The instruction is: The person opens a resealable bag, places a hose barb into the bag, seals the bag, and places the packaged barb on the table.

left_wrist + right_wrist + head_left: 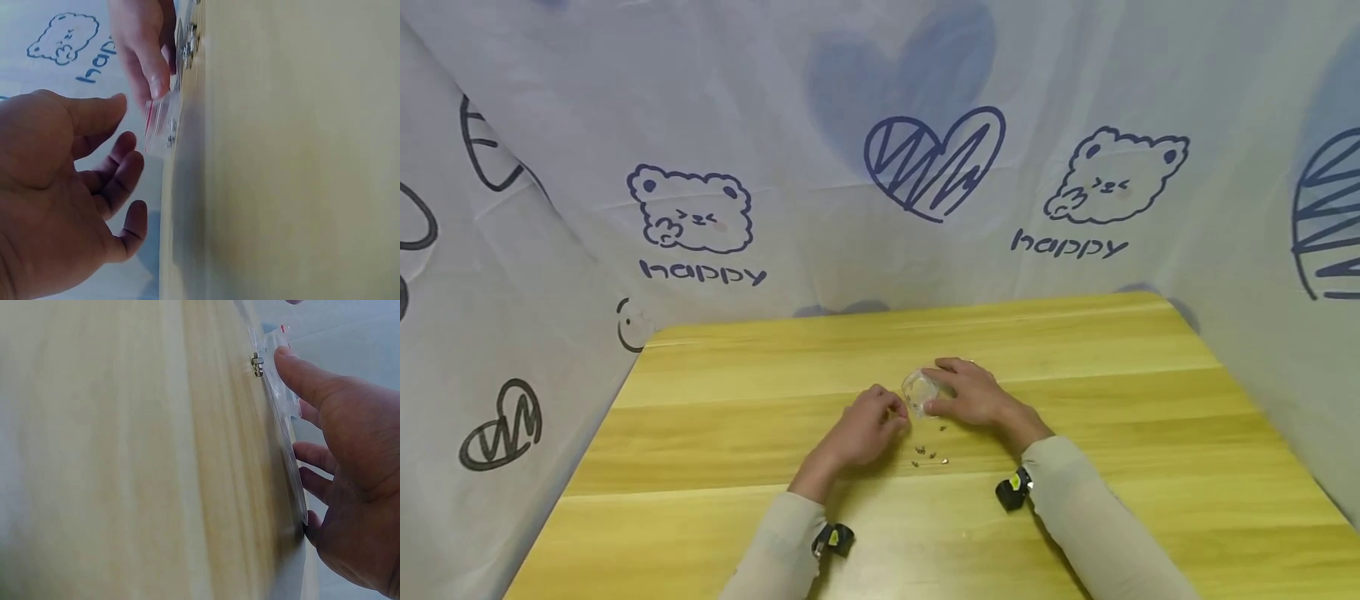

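A small clear zip bag (921, 393) with a red strip at its mouth stands on the table, small metal pieces (171, 132) showing inside. My right hand (972, 396) holds it from the right, thumb on the near side and fingers behind; the thumb presses close to the mouth in the left wrist view. My left hand (868, 427) is just left of the bag, fingers loosely bent and thumb apart from the lower fingers. Its index finger is mostly hidden behind the thumb, and nothing shows in its grasp.
Several small shiny metal parts (921, 450) lie loose on the yellow wood-grain table (715, 533) nearer to me than the bag. Flat clear plastic (294, 469) lies under the right hand's lower fingers. A printed white cloth (820, 242) hangs around the table's back and sides.
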A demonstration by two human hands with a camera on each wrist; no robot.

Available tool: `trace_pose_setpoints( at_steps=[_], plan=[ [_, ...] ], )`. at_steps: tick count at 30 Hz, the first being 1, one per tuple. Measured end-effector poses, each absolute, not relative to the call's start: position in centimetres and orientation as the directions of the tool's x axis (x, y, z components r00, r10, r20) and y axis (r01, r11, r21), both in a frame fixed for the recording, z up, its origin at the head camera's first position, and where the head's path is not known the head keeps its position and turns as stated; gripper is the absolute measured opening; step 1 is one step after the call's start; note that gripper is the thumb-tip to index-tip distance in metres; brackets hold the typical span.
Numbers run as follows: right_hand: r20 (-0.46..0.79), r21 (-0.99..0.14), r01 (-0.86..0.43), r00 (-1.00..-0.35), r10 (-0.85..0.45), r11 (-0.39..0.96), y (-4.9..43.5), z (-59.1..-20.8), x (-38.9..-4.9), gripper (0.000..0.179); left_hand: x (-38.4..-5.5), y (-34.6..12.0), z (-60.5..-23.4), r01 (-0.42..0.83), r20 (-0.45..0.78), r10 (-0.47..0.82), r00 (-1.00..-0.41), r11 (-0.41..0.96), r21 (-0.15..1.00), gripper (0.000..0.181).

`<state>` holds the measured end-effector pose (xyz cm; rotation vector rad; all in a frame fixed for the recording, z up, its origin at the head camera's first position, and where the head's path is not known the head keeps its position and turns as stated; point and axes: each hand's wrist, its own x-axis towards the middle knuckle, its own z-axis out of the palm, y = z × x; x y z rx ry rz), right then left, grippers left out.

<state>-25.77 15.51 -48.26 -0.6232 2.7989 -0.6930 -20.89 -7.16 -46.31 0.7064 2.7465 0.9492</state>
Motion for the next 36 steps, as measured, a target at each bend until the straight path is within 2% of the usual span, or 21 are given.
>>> trace_pose_setpoints(
  at_steps=[5, 12, 27, 36],
  plan=[
    [-0.066, -0.473, -0.366, -0.893, -0.446, 0.802, 15.4, -48.5, -25.6, 0.066, -22.0, -7.3, -46.4, 0.341, 0.027, 0.433, -0.901, 0.667, 0.662, 0.01],
    [-0.059, -0.47, -0.378, -0.888, -0.456, 0.798, 15.4, -48.5, -25.7, 0.065, -23.2, -7.1, -46.7, 0.262, -0.013, 0.4, -0.916, 0.622, 0.738, 0.014],
    [-0.057, -0.463, -0.386, -0.885, -0.462, 0.798, 15.5, -48.7, -26.0, 0.065, -25.4, -6.0, -47.7, 0.226, -0.013, 0.367, -0.93, 0.601, 0.767, 0.011],
    [-0.07, -0.468, -0.374, -0.888, -0.455, 0.801, 15.4, -48.5, -25.9, 0.063, -25.8, -5.2, -47.9, 0.209, -0.041, 0.331, -0.943, 0.683, 0.7, 0.012]
  ],
)
